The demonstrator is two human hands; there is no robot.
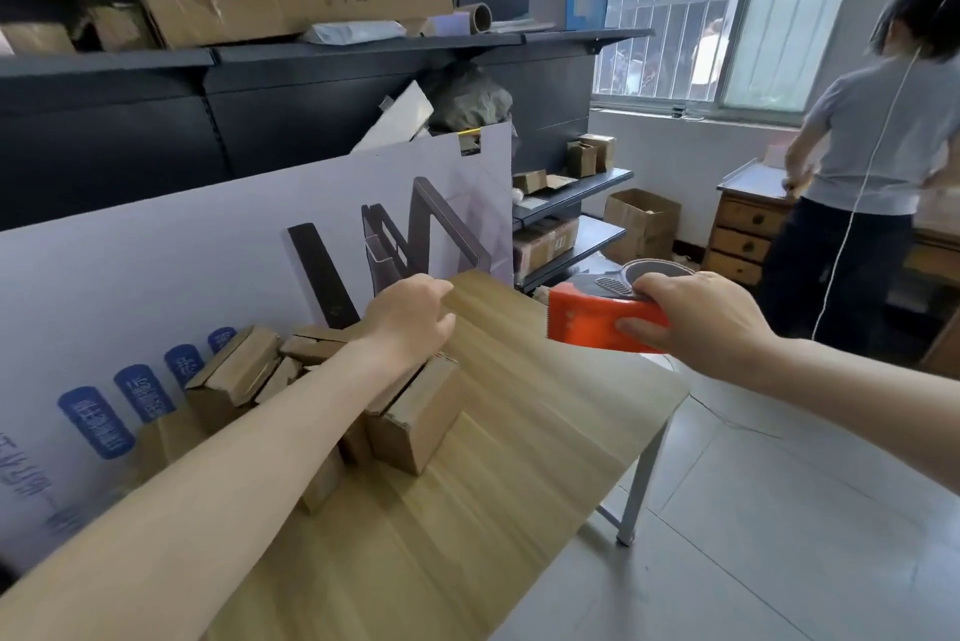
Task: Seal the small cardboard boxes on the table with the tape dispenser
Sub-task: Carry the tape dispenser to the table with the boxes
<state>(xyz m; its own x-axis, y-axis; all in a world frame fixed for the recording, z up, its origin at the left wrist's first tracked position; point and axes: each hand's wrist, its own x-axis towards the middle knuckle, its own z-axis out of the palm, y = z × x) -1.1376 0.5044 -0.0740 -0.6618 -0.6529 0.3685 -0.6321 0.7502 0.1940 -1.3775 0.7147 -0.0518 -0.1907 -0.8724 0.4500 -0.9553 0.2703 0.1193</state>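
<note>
**A:** What is the right hand (pixel 696 318) doing?

**B:** It is raised to the right of the left one, well apart from it. It grips an orange-red plastic tape dispenser (pixel 592 323), thumb along the near side and fingers wrapped over the top. The dispenser's toothed end sticks out of the hand towards the left hand. Its grey tape roll (pixel 657 271) shows just beyond the knuckles.

**A:** And the left hand (pixel 410 318)?

**B:** It is stretched forward with its back upward and the fingers loosely curled under. Nothing shows in its grasp. It hangs above the boxes.

**A:** Where are they?

**B:** The small brown cardboard boxes (pixel 415 412) lie in a loose heap directly under the left wrist and forearm, on the pale wood-grain bench (pixel 467 536). The arm hides some of them. The box nearest the right hand sits just below the left wrist, tilted. Another (pixel 234 378) lies left of the forearm with its flaps folded shut. I cannot tell whether any of them carries tape.

**A:** What is beyond the hands?

**B:** A white printed board (pixel 208 251) stands on edge just behind the heap, past the left hand. Well beyond the right hand a person in a grey T-shirt (pixel 872 147) stands, back turned, at a wooden chest of drawers (pixel 748 235).
</note>
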